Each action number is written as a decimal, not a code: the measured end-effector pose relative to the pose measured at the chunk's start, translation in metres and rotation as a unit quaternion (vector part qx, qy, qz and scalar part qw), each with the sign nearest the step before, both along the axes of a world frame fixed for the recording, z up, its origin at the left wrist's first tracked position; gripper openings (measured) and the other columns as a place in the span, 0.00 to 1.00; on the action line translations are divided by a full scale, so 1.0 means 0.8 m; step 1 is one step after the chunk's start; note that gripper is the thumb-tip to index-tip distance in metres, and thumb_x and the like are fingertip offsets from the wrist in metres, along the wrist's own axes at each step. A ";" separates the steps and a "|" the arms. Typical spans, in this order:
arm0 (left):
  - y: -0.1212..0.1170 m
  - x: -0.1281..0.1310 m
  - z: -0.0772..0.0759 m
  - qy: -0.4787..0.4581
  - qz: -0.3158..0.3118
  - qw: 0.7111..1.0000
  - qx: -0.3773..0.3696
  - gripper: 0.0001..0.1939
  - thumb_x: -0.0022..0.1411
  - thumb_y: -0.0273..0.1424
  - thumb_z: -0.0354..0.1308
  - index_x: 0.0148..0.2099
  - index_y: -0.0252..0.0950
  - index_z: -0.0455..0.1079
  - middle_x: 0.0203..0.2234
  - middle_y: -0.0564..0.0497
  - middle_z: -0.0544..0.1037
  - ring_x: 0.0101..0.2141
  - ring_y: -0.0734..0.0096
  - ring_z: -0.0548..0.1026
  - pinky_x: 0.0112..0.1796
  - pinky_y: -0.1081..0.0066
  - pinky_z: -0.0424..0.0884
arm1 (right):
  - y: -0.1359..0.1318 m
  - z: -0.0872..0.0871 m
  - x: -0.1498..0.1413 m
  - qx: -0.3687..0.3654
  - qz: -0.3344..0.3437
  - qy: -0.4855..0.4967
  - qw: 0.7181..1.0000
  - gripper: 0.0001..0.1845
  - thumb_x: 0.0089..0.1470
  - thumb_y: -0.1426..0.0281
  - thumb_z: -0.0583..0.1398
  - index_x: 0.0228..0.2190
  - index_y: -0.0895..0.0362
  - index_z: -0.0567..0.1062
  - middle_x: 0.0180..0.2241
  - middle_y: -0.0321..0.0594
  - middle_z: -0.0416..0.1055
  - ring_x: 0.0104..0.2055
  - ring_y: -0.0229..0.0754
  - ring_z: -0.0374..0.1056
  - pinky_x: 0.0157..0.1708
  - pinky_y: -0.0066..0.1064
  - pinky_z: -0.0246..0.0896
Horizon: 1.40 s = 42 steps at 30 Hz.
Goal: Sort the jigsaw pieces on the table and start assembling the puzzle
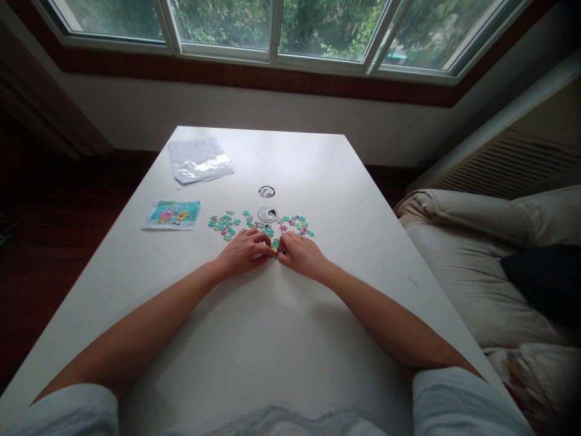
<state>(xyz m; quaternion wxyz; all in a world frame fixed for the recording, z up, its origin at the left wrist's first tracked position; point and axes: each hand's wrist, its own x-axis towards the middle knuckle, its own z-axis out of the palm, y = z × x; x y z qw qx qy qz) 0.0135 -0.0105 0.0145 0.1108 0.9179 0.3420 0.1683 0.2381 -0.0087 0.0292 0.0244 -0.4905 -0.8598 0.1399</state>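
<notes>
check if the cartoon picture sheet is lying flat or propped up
Lying flat, face up: the cartoon picture sheet rests on the white table, its printed side showing, left of the jigsaw pieces.

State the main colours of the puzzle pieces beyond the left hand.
The puzzle pieces are mostly turquoise, with some pink; best seen in the head view.

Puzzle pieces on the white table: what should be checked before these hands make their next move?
1. Left hand and right hand both at the small cluster of pieces between them: ok.
2. That cluster fully visible: not ok, fingers cover part of it.
3. Firm grip on a piece: cannot tell, too small and partly hidden.
4. Picture sheet uncovered, off to the left: ok.
5. Loose pieces on the right away from the table edges: ok.
</notes>
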 end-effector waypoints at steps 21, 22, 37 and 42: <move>0.006 -0.006 -0.006 -0.043 0.005 0.999 -0.003 0.10 0.67 0.27 0.56 0.44 0.45 0.77 0.47 0.52 0.80 0.51 0.64 0.73 0.54 0.61 0.64 | 0.022 0.002 0.017 -0.124 0.000 0.209 0.970 0.09 0.54 0.75 0.59 0.37 0.57 0.78 0.29 0.33 0.74 0.31 0.35 0.66 0.34 0.25 0.55; 0.007 -0.007 -0.007 -0.047 0.003 0.999 -0.004 0.10 0.67 0.27 0.55 0.44 0.44 0.77 0.46 0.52 0.80 0.51 0.65 0.73 0.54 0.61 0.64 | 0.021 0.003 0.017 -0.134 0.000 0.211 0.968 0.09 0.54 0.75 0.59 0.37 0.57 0.78 0.28 0.33 0.74 0.30 0.35 0.66 0.34 0.25 0.56; 0.007 -0.006 -0.012 -0.006 0.071 0.997 0.035 0.09 0.65 0.36 0.60 0.46 0.43 0.76 0.41 0.47 0.77 0.44 0.59 0.70 0.47 0.58 0.64 | 0.025 0.017 0.027 -0.131 0.031 0.159 0.978 0.04 0.54 0.72 0.60 0.32 0.57 0.76 0.28 0.33 0.72 0.30 0.34 0.64 0.31 0.24 0.52; 0.011 -0.009 -0.012 -0.021 0.055 0.998 0.013 0.11 0.64 0.27 0.57 0.46 0.44 0.77 0.45 0.49 0.79 0.47 0.60 0.71 0.49 0.59 0.65 | 0.028 0.021 0.033 -0.150 0.011 0.164 0.975 0.04 0.55 0.71 0.59 0.32 0.56 0.75 0.24 0.31 0.71 0.27 0.34 0.65 0.31 0.25 0.52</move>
